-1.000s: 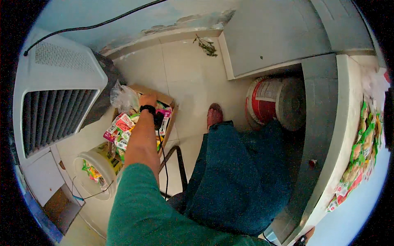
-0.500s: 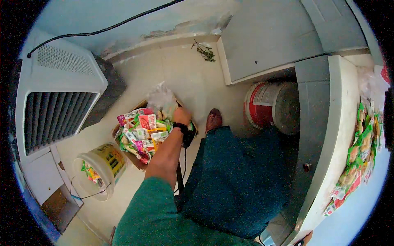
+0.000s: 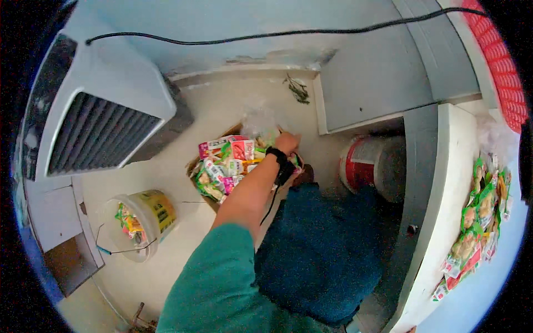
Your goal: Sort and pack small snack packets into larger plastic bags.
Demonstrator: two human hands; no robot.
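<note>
An open cardboard box [image 3: 210,201] on the floor is heaped with small colourful packets [image 3: 236,161] and a clear plastic bag [image 3: 260,122]. My left arm, in a green sleeve and with a black watch at the wrist, reaches across the packets. My left hand [image 3: 286,144] is closed at the box's far right edge; its fingertips are partly hidden. Of my right hand [image 3: 411,329], only a sliver shows by the counter at the bottom edge, its fingers out of sight.
Left of the box stands a bucket [image 3: 161,213] with more packets, below a grey air cooler [image 3: 133,94]. A red-and-white bucket [image 3: 358,165] sits under the counter on the right. Packets lie on the white ledge [image 3: 444,177]. A leafy sprig [image 3: 298,90] lies near the wall.
The view has shifted. My left hand and the box have moved right together, away from the bucket of packets and partly over my shoe. Less of my right hand shows.
</note>
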